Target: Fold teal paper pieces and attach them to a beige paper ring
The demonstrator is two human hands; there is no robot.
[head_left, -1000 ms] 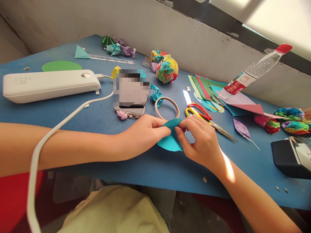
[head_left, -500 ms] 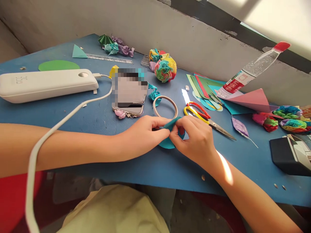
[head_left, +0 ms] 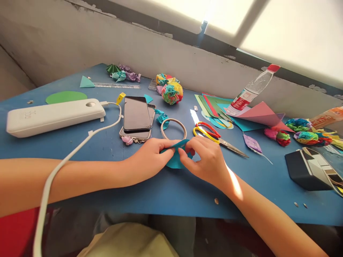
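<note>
Your left hand (head_left: 154, 157) grips the blue paper (head_left: 175, 163) between thumb and fingers; your right hand (head_left: 205, 157) meets it from the other side, thumb and forefinger bent at the curled upper part, though you cannot tell from this view whether they pinch it firmly; the paper sits between your two hands, above the near part of the blue table (head_left: 160, 200), its lower edge rounded; just beyond it lies a ring-shaped roll (head_left: 185, 130), with crumpled blue paper (head_left: 160, 116) behind its far left side; just past your right hand rest scissors (head_left: 221, 141) with red and yellow handles, their blades pointing off to the right; beyond your left hand a dark phone (head_left: 136, 113) lies on top of another phone (head_left: 139, 136), which has a pink charm (head_left: 127, 140) at its near edge; a white cable (head_left: 61, 167) crosses over your left forearm and another lead runs from the white power bank (head_left: 56, 117); farther off stand a multicoloured paper ball (head_left: 172, 93) and, on the coloured sheets (head_left: 209, 107), a red-capped bottle (head_left: 248, 91); at your right is a black box (head_left: 300, 167).
</note>
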